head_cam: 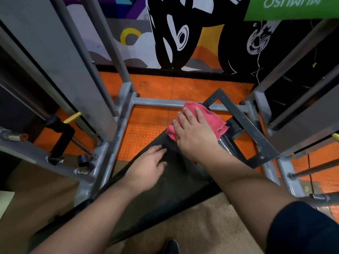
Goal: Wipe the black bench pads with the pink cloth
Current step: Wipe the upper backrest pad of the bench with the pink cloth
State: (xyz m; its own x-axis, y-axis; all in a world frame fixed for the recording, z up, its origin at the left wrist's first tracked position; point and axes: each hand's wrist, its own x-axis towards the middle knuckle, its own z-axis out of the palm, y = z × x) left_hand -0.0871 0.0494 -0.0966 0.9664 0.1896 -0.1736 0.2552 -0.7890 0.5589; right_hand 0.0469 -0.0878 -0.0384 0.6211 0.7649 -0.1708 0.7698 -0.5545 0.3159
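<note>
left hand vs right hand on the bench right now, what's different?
The right hand lies flat on the pink cloth, pressing it onto the far end of the black bench pad; the left hand rests bare on the pad with no cloth under it. The right hand reaches further from the person; the left sits nearer and to the left. Shared: both have relaxed, fairly straight fingers and both bear down on the same pad.

We read one word only: "MUMUSO", in white letters on a green banner at the upper right, seen upside down from where we stand. On the painted wall mural behind the frame we make out a white shape much like a letter "b" on black, though we cannot tell whether it is lettering.
</note>
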